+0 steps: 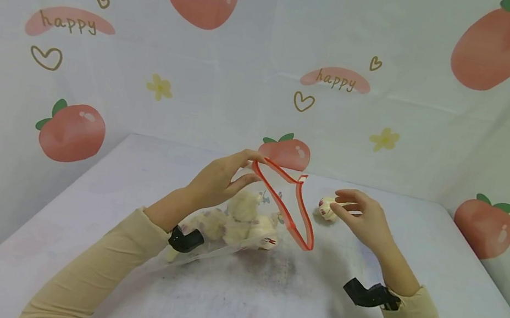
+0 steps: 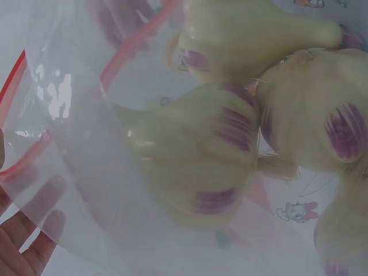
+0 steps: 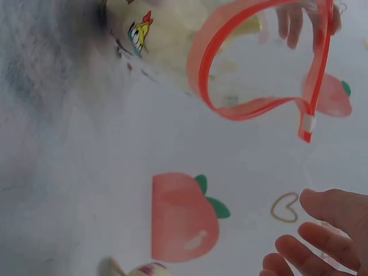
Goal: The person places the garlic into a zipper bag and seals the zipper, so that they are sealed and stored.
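Note:
A clear zip bag (image 1: 287, 206) with a red-edged mouth gapes toward the right. My left hand (image 1: 222, 179) pinches its upper rim between thumb and fingers. Through the film show several garlic bulbs (image 2: 195, 155), pale with purple streaks, heaped in the lower part of the bag. One more garlic bulb (image 1: 326, 208) lies on the table to the right of the bag. Beside that bulb hovers my right hand (image 1: 363, 218), fingers loosely bent and nothing between them. In the right wrist view the bulb shows only at the bottom edge, apart from the fingers (image 3: 305, 253).
The white table (image 1: 242, 301) runs back to a cloth backdrop (image 1: 254, 103) printed with red fruit and lettering. A white slider (image 3: 309, 122) sits at the end of the bag's red zip strip. Black straps (image 1: 371, 294) circle both wrists.

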